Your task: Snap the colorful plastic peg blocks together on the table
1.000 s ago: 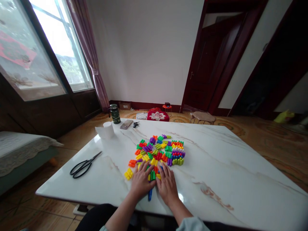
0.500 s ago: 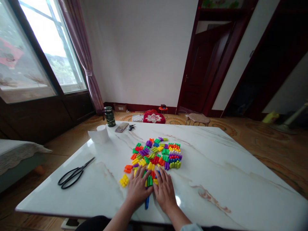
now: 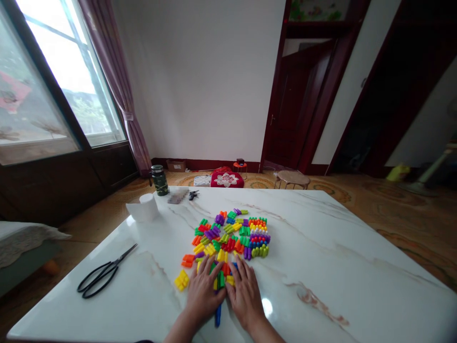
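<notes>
Colourful plastic building blocks [image 3: 228, 244] with rounded, bullet-like ends lie in a loose spread on the marble-patterned table [image 3: 303, 267]. My left hand [image 3: 204, 289] rests over the near left part of the spread, fingers stretched out. Beside it, my right hand [image 3: 246, 294] lies flat with fingers apart on the near right part. Between the hands, green, yellow and red blocks show, and a long blue piece [image 3: 218, 315] points towards me below the thumbs. Blocks under both palms and fingers are partly hidden. A yellow block [image 3: 182, 280] sits just left of my left hand.
Black-handled scissors [image 3: 103, 276] lie on the left. A white paper roll [image 3: 145, 208], a camouflage bottle [image 3: 159, 180], a blurred-out flat object [image 3: 178, 195] and keys [image 3: 193, 195] stand or lie near the far left edge. Beyond the table is a round stool [image 3: 293, 178].
The view has tilted slightly, so the table sits lower in the picture. My hands keep about the same place on the blocks, and the blocks look unmoved.
</notes>
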The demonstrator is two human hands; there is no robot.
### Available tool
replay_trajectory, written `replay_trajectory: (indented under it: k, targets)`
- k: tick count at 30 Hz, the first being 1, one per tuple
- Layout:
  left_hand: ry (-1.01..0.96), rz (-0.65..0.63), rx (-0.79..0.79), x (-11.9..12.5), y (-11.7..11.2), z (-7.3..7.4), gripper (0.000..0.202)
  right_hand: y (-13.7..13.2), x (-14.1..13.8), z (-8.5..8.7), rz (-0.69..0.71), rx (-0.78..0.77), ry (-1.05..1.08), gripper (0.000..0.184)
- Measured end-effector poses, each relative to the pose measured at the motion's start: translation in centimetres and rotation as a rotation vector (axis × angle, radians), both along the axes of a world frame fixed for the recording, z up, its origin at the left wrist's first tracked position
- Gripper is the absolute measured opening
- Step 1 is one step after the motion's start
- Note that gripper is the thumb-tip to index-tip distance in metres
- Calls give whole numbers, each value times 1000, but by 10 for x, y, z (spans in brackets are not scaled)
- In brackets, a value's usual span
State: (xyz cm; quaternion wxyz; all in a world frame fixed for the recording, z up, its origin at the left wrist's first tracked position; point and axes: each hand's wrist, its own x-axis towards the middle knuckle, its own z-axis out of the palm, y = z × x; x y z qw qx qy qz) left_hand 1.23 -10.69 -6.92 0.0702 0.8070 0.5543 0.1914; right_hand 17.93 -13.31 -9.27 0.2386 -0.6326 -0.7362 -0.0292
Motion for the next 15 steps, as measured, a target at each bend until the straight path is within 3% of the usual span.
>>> replay_trajectory:
  k: [8,15]
  targets:
    - [-66,-55,79,-10,7,-2,60,1,0,-5,7,50,-9,49]
    - [-197,-36,188,5,30,4,43,1,-3,-13,-19,96,32,48]
